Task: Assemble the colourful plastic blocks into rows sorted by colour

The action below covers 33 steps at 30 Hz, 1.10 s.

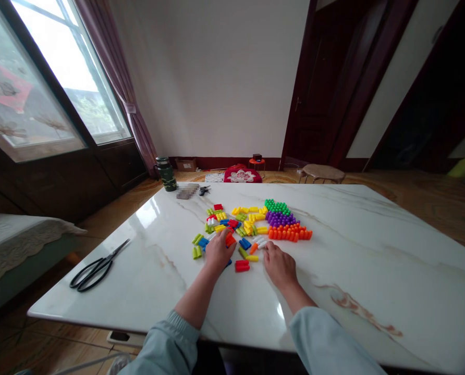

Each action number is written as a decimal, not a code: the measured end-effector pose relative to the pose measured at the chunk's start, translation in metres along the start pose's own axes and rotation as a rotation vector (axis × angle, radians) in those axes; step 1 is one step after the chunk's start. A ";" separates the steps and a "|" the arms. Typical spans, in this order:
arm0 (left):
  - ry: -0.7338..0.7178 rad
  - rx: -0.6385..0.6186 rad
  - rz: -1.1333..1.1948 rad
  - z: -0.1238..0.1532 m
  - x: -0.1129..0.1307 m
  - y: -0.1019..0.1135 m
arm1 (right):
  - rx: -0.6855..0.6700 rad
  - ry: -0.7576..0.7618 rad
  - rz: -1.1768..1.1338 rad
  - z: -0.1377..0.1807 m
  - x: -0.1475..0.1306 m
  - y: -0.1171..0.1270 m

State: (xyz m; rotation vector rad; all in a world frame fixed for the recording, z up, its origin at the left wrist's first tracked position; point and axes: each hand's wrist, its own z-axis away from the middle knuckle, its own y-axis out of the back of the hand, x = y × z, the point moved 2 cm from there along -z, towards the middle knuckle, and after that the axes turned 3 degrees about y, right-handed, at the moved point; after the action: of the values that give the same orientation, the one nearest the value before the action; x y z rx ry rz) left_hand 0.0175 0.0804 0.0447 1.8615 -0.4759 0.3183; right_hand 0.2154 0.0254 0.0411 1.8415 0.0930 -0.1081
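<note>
Coloured plastic pieces (245, 243) at the middle of the white table (373, 250), before both hands. Already grouped by colour, seemingly: green block (278, 207) far, purple block (281, 219) in between, orange block (289, 232) near, all at right of the spread. Only partly gathered, to judge by the scatter: yellow pieces (248, 227), just left of these. Left in disorder: mixed red, blue, white and lime pieces (197, 253). Left hand (219, 252) bent over some, right hand (279, 264) with fingertips at white pieces (259, 241); cannot tell whether gripping or merely touching. Counted: three tight blocks, one pair of scissors (95, 271) at left, one flask (166, 174) at far left; single pieces too crowded for sure counting.
</note>
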 end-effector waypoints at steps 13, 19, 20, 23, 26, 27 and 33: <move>-0.409 0.095 0.440 0.013 0.018 -0.009 | 0.320 0.268 -0.287 0.003 0.001 -0.002; -0.524 0.026 0.403 0.020 0.024 -0.010 | 0.346 0.475 -0.367 0.006 -0.001 0.002; -0.578 0.007 0.400 0.021 0.026 -0.010 | 0.331 0.507 -0.373 0.006 -0.002 0.002; -0.719 -0.012 0.398 0.023 0.032 -0.009 | 0.312 0.559 -0.382 0.006 -0.003 -0.001; -0.727 -0.006 0.383 0.021 0.033 -0.009 | 0.335 0.552 -0.374 0.005 -0.003 -0.004; -0.716 -0.004 0.375 0.021 0.033 -0.010 | 0.343 0.547 -0.367 0.004 -0.003 -0.004; -0.653 -0.010 0.323 0.020 0.032 -0.010 | 0.277 0.459 -0.319 0.005 -0.004 0.001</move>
State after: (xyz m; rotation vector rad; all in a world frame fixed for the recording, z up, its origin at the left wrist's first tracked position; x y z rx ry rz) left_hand 0.0501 0.0591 0.0441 1.8533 -1.2247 -0.0956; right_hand 0.2112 0.0203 0.0411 2.0861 0.7246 0.0871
